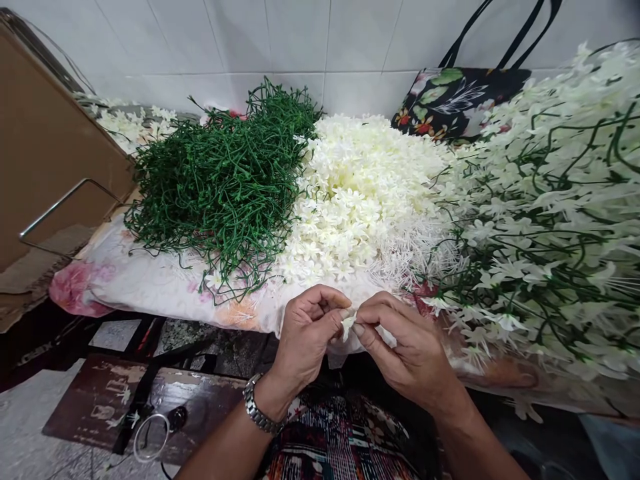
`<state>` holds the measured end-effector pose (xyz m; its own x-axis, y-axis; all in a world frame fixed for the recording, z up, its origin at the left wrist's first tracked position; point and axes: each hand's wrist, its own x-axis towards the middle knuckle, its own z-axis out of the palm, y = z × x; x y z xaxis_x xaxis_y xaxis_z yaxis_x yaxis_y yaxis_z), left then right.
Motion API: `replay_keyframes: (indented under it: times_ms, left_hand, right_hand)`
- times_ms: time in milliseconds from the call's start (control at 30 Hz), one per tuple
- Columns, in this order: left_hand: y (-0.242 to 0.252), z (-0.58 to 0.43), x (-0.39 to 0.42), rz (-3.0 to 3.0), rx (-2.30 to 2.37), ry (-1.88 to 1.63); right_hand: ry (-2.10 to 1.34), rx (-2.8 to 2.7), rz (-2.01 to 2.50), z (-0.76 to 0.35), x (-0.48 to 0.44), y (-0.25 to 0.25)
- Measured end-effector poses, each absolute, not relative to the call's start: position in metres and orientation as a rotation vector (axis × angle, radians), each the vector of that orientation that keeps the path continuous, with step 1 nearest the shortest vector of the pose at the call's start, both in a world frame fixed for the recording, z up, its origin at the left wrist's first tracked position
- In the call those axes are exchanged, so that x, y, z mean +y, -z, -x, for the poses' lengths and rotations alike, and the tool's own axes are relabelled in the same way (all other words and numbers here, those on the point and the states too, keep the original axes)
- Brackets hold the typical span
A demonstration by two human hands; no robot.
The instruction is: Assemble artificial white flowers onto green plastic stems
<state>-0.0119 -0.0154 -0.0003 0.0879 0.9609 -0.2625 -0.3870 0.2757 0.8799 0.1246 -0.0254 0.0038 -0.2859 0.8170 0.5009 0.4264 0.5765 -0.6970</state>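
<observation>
My left hand (306,333) and my right hand (405,347) meet at the front edge of a floral cloth (150,287), fingers pinched together on one small white artificial flower (347,325). A metal watch (257,408) is on my left wrist. Just beyond the hands lies a big heap of loose white flowers (365,193). Left of that sits a tangled pile of green plastic stems (225,180). On the right, assembled sprays of white flowers on green stems (550,220) are stacked high.
A brown cardboard box (45,147) with a metal wire handle stands at far left. A black floral tote bag (455,100) leans on the white tiled wall. A dark board (120,407) with straps and a ring lies on the floor below left.
</observation>
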Motion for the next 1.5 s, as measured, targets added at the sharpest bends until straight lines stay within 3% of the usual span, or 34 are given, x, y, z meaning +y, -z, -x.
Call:
replay_keyframes:
  times_ms: [267,400,1000,1133,1233,1333,1433,1500]
  left_hand:
    - [0.003,0.027,-0.021,-1.278,1.061,-1.362]
    - [-0.001,0.029,-0.022,-1.491,1.072,-1.249]
    - [0.001,0.021,-0.024,-1.119,0.971,-1.228]
    - [-0.002,0.051,-0.030,-1.687,1.219,-1.383]
    - [0.001,0.089,-0.033,-2.037,1.693,-1.407]
    - [0.007,0.119,-0.031,-2.360,2.119,-1.128]
    - [0.013,0.131,-0.025,-2.517,2.184,-0.770]
    - [0.015,0.131,-0.021,-2.544,2.166,-0.744]
  right_hand:
    - [-0.562,-1.856,1.059,-0.123,-0.026,0.003]
    - [-0.561,-1.886,1.046,-0.122,-0.025,0.006]
    - [-0.571,-1.832,1.036,-0.123,-0.026,0.009]
    - [-0.370,-1.833,1.113,-0.128,-0.023,0.012]
    - [-0.306,-1.873,1.123,-0.130,-0.021,0.017]
    - [-0.316,-1.898,1.115,-0.129,-0.022,0.021]
    - [-0.317,-1.911,1.099,-0.128,-0.022,0.022]
    - [-0.310,-1.921,1.103,-0.129,-0.023,0.023]
